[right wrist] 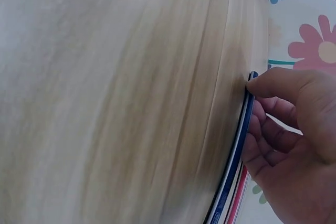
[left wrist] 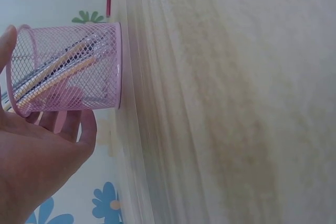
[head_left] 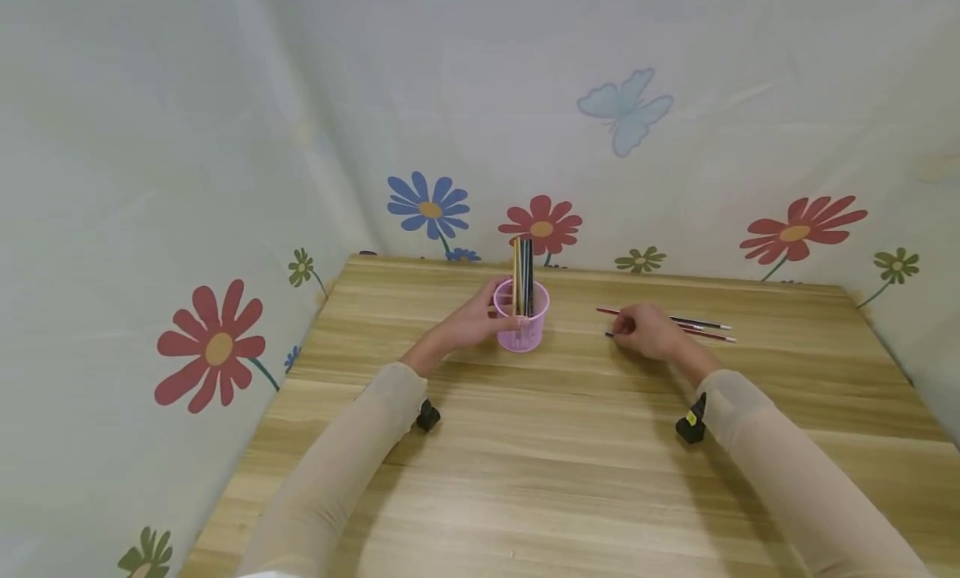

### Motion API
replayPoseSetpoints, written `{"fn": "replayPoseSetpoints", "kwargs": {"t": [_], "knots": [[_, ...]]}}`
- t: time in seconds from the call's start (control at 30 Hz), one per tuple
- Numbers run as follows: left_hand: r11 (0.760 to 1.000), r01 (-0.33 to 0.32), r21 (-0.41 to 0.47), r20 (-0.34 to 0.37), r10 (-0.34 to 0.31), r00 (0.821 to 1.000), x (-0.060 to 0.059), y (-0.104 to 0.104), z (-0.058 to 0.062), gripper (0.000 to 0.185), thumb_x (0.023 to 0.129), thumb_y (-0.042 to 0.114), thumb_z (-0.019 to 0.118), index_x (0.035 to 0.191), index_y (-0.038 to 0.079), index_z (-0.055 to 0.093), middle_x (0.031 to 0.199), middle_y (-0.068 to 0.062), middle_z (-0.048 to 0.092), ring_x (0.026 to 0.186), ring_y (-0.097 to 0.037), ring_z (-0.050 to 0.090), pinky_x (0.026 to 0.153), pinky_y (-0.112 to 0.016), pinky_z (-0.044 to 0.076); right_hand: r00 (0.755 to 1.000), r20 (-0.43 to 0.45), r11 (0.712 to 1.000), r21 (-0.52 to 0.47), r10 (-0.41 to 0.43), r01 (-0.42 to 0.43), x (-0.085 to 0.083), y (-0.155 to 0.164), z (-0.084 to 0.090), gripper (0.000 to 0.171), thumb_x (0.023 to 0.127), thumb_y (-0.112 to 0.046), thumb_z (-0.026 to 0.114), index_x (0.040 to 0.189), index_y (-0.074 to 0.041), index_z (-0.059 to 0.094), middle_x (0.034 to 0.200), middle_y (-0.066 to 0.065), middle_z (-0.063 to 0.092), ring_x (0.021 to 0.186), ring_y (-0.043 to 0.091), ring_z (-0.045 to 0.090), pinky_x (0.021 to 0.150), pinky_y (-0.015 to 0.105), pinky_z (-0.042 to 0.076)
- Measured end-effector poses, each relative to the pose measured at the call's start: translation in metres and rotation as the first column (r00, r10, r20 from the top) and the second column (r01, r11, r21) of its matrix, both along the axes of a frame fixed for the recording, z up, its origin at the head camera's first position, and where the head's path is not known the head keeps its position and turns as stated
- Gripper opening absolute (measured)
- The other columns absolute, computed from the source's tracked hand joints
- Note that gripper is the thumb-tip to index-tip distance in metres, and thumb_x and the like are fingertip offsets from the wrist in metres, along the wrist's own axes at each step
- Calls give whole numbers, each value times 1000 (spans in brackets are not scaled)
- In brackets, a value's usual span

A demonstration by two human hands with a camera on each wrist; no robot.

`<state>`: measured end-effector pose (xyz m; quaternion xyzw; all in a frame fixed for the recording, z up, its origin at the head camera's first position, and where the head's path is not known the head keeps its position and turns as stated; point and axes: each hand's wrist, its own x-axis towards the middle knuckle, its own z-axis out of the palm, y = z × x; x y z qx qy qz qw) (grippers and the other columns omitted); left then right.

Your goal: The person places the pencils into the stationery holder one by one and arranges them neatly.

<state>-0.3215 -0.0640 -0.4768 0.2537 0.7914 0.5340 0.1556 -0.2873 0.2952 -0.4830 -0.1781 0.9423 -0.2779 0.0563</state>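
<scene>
A pink mesh pencil cup (head_left: 533, 331) stands upright on the wooden table, with several pencils (head_left: 522, 269) leaning in it. My left hand (head_left: 471, 319) holds the cup from its left side, thumb across the front and fingers behind. To the right, my right hand (head_left: 647, 331) pinches a dark blue pencil (right wrist: 234, 153) near one end, low over the tabletop. Beside it lie a red pencil (head_left: 607, 310), partly hidden by the hand, and a black pencil (head_left: 705, 323). A second reddish pencil (head_left: 720, 337) shows past the hand.
The wooden table (head_left: 517, 478) reaches back to a pale wall cloth (head_left: 480, 103) printed with flowers and a butterfly. Another cloth side rises along the table's left edge. A small black wrist camera (head_left: 692, 426) sits under the right sleeve, another (head_left: 428, 415) under the left.
</scene>
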Motion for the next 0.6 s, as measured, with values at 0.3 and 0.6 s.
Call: {"fn": "replayPoseSetpoints", "kwargs": {"t": [0.3, 0.6], "knots": [[1000, -1, 9, -19, 2, 1000, -2, 1, -5, 86, 95, 32, 82, 161, 14, 31, 154, -9, 47, 139, -26, 50, 119, -46, 42, 1000, -30, 995, 96, -3, 6, -1, -5, 1, 8, 89, -6, 74, 87, -4, 67, 81, 4, 65, 75, 20, 58, 72, 38, 50], [1000, -2, 10, -26, 2, 1000, -1, 2, -2, 85, 95, 28, 81, 161, 12, 30, 156, -10, 45, 140, -27, 48, 119, -45, 42, 999, 8, 995, 92, 47, -48, -3, -7, 10, 9, 89, -5, 75, 89, -5, 65, 82, 4, 63, 74, 19, 55, 69, 35, 48]]}}
